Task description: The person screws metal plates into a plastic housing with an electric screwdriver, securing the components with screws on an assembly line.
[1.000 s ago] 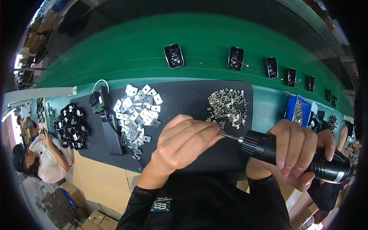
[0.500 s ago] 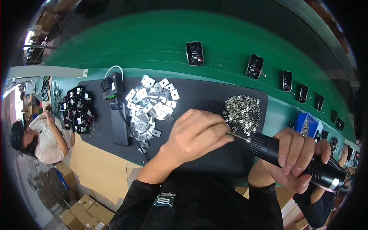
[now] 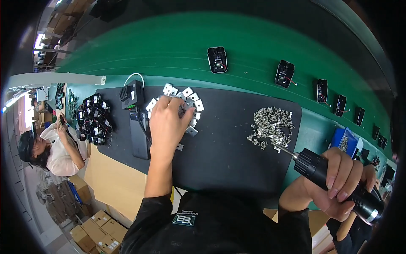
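My left hand [image 3: 167, 122] reaches out over the black mat [image 3: 228, 144] into a pile of small silvery metal plates [image 3: 190, 95]. Its fingertips are bent and pinch one plate [image 3: 184, 111] at the pile's edge. My right hand [image 3: 342, 180] grips a black electric screwdriver [image 3: 315, 166] at the lower right. The screwdriver's thin bit [image 3: 282, 149] points up-left, just below a heap of silvery screws [image 3: 272, 125].
A green conveyor belt [image 3: 169, 51] carries several black devices [image 3: 217, 59] behind the mat. A blue bin [image 3: 344, 142] stands at the right. A black box with a white cable [image 3: 133, 95], a long black block [image 3: 138, 135] and black parts [image 3: 93, 118] lie left. Another person [image 3: 42, 148] sits far left above cardboard boxes [image 3: 91, 233].
My left hand has left the screwdriver's tip and moved left onto the pile of plates. The right hand still holds the screwdriver, now a little lower and farther right.
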{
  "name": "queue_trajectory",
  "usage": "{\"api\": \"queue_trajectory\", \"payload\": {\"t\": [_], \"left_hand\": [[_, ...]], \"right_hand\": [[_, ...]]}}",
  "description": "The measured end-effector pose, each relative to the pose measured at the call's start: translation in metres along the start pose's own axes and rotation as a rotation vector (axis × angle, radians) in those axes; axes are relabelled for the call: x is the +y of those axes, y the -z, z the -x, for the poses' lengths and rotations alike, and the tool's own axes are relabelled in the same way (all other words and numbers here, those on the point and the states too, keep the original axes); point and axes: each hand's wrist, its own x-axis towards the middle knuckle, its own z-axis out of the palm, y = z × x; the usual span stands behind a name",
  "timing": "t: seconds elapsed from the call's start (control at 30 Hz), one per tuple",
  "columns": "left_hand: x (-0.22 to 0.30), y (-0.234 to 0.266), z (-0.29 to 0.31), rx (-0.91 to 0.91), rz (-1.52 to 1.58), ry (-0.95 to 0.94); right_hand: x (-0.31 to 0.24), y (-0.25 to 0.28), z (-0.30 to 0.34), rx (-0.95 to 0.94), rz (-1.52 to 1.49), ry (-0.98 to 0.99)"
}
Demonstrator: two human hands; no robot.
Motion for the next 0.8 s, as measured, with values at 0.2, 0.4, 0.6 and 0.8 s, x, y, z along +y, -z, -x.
{"api": "queue_trajectory", "payload": {"t": [0.2, 0.4, 0.6, 0.8], "left_hand": [[0.005, 0.001, -0.015, -0.069, 0.098, -0.056], [0.011, -0.001, -0.068, -0.036, 0.352, -0.041], [0.008, -0.029, -0.123, 0.022, 0.401, -0.168], [0.009, -0.04, -0.135, -0.085, 0.394, -0.132]], "right_hand": [[-0.009, 0.012, -0.001, -0.042, -0.018, 0.074], [-0.007, 0.007, -0.005, 0.014, 0.055, 0.059], [-0.009, 0.011, -0.007, 0.042, 0.04, 0.054], [-0.007, 0.016, -0.007, 0.107, 0.044, 0.08]]}}
